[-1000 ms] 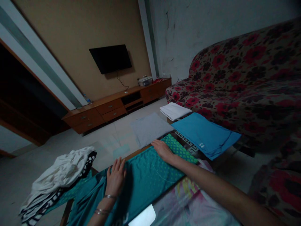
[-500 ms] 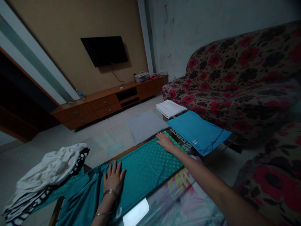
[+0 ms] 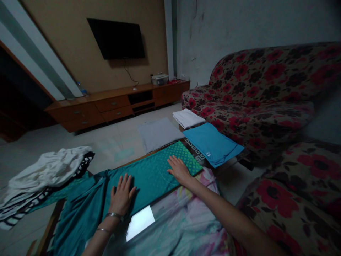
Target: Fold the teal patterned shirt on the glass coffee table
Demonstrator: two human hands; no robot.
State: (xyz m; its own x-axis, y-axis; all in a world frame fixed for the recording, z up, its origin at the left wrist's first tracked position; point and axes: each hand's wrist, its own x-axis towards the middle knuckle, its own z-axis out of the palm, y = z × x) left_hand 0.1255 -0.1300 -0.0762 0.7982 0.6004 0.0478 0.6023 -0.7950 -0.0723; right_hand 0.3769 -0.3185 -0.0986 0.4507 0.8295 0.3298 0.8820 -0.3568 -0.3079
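Observation:
A teal garment with a green patterned end (image 3: 149,174) lies spread along the table, smooth in the middle and bunched at its left end. My left hand (image 3: 122,193), with bangles at the wrist, rests on it near the bunched part, fingers spread. Farther right, my right hand (image 3: 179,170) lies flat on the green patterned part, its fingers stretched out. Neither hand grips anything. Beyond the garment's far end are a folded blue garment (image 3: 213,144), a folded grey cloth (image 3: 160,134) and a folded white cloth (image 3: 188,118).
A heap of white and striped clothes (image 3: 48,170) sits at the left. Pastel patterned fabric (image 3: 183,217) lies close to me, beside a bright reflection. A flowered sofa (image 3: 255,85) stands at the right, a wooden TV cabinet (image 3: 112,108) at the back under a television (image 3: 119,39).
My right hand has drawn back from the garment's far edge toward its middle. The left hand stays near the same spot on the cloth. The camera view has shifted.

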